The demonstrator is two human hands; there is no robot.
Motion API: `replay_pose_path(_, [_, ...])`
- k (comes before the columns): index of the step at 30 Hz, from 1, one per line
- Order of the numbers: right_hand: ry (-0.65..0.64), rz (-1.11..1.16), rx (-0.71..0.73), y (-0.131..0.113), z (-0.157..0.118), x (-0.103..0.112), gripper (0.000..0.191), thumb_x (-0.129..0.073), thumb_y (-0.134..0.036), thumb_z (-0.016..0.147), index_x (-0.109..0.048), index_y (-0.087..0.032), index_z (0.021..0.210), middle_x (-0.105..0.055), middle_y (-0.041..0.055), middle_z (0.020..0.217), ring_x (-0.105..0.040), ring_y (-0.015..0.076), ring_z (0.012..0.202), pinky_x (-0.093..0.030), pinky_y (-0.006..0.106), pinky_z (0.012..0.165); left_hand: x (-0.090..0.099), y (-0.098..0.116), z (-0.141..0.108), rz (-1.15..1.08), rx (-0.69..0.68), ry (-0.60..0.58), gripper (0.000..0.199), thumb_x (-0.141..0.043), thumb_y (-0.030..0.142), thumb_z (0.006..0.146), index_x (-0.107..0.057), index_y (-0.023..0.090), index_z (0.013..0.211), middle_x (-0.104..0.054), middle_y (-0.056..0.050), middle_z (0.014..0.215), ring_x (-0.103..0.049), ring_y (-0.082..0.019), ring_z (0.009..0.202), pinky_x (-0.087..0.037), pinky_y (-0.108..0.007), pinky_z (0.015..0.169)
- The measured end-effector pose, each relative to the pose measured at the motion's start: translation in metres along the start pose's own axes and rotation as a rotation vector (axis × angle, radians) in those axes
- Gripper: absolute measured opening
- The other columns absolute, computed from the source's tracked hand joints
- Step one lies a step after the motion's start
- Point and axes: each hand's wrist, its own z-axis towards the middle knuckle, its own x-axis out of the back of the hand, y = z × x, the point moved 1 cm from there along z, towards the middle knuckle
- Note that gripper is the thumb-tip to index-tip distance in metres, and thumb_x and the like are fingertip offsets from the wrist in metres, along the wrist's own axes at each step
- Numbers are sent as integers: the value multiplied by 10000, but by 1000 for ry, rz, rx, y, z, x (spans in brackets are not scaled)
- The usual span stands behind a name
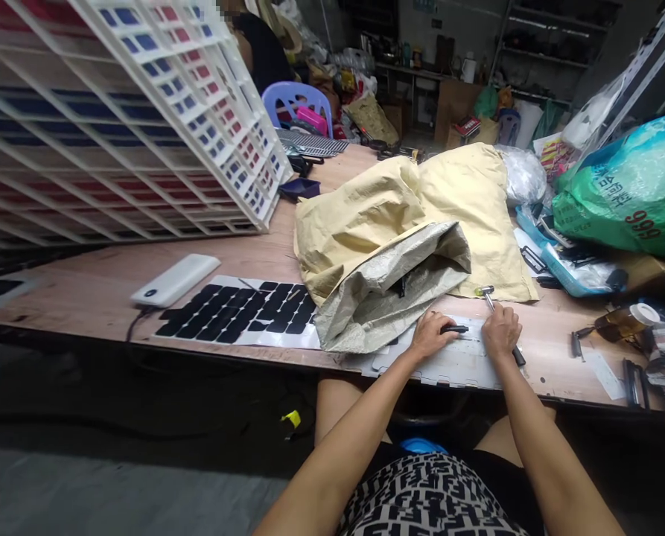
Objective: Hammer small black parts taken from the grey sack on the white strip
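The left grip (430, 333) pinches a small black piece (457, 329), which juts from its fingertips over a pale board (452, 367); the right grip (501, 332) wraps a hammer (485, 291), head beyond the knuckles.

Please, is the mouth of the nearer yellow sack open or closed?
Open. The nearer yellow sack gapes widely, so its grey inner side is visible, with something black inside.
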Motion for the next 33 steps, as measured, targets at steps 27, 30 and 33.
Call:
replay_pose_path(27, [-6, 26, 40, -1, -2, 2, 372, -435, -207, 937, -577, -155, 1277, -563, 141, 1059, -478, 272, 974, -333, 366, 783, 55, 36, -41, -80, 228, -34, 434, -469, 509, 936, -742, 174, 983, -740, -63, 823, -663, -183, 741, -480, -275, 669])
replay_pose_path(30, [-10, 25, 39, -1, -2, 0, 372, -440, -202, 930, -573, -150, 1273, -560, 141, 1058, -476, 271, 978, -336, 367, 787, 79, 4, 15, 196, 422, 390, 345, -539, 442, 913, -721, 151, 952, -741, -128, 928, -681, -257, 891, -490, -339, 795])
replay_pose_path(33, [-16, 23, 37, -2, -2, 1, 372, -453, -201, 921, -571, -146, 1270, -559, 146, 1068, -473, 275, 986, -340, 374, 793, 83, -29, 50, 291, 550, 449, 300, -612, 375, 881, -689, 135, 1043, -711, -180, 1111, -649, -309, 1084, -476, -363, 897])
